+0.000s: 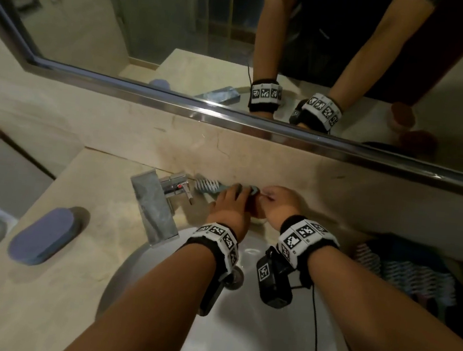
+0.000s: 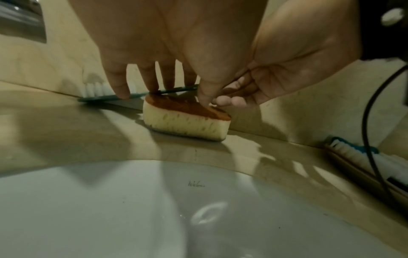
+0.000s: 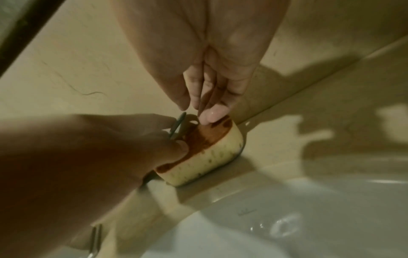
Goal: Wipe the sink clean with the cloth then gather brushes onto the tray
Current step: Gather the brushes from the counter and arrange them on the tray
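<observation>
A teal-handled brush (image 1: 212, 187) with white bristles lies along the back wall of the desk (image 1: 78, 244), just behind a cream block with a brown top (image 2: 185, 120), apparently another brush, at the far rim of the white sink (image 1: 249, 336). The left hand (image 1: 231, 204) reaches over the block, fingertips (image 2: 122, 92) down on the thin handle, seemingly to pinch it up from the tight corner; whether it is clamped yet, I cannot tell. The right hand (image 1: 279, 202) comes in beside it, fingertips (image 3: 213, 113) bunched on the block's top near the handle's end, likely steadying it. A chrome tap (image 1: 160, 204) stands left of them; a blue oval pad (image 1: 44, 236) sits well apart. On the right, striped fabric (image 1: 404, 273), probably the cloth, lies near another white-bristled brush (image 2: 362, 155). Judging by this, gathering is under way.
</observation>
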Tool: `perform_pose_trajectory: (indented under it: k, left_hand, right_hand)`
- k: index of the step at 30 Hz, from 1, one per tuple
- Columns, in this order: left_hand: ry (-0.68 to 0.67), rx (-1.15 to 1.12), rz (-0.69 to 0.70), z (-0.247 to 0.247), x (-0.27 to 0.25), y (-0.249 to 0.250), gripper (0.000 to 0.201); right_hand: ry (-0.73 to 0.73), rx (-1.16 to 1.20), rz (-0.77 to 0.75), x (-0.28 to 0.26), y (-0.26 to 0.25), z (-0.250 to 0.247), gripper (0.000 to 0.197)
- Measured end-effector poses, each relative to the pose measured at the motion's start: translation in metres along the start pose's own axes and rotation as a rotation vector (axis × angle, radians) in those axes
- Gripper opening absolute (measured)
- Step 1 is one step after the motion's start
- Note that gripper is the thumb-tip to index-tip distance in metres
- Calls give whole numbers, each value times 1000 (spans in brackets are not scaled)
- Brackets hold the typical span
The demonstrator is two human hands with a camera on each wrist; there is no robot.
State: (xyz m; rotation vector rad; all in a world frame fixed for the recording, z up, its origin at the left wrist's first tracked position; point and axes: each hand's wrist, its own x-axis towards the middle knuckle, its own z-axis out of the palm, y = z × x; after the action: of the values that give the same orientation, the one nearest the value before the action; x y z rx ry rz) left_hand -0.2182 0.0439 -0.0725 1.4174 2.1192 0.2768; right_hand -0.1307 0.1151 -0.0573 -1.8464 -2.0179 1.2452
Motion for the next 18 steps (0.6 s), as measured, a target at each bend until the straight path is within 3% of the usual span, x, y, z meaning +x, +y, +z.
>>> perform_pose_trajectory:
  k: [5, 15, 18]
  left_hand:
    - [-6, -47, -17, 4, 0, -3, 63]
    - [127, -1, 30, 3, -5, -20, 65]
    - [116, 66, 38, -5, -7, -22, 69]
  right_hand:
    - [-3, 294, 76, 10, -2, 17, 24]
    - [5, 495, 186, 6, -4, 19, 11]
    - [12, 496, 218, 7, -1, 10, 25]
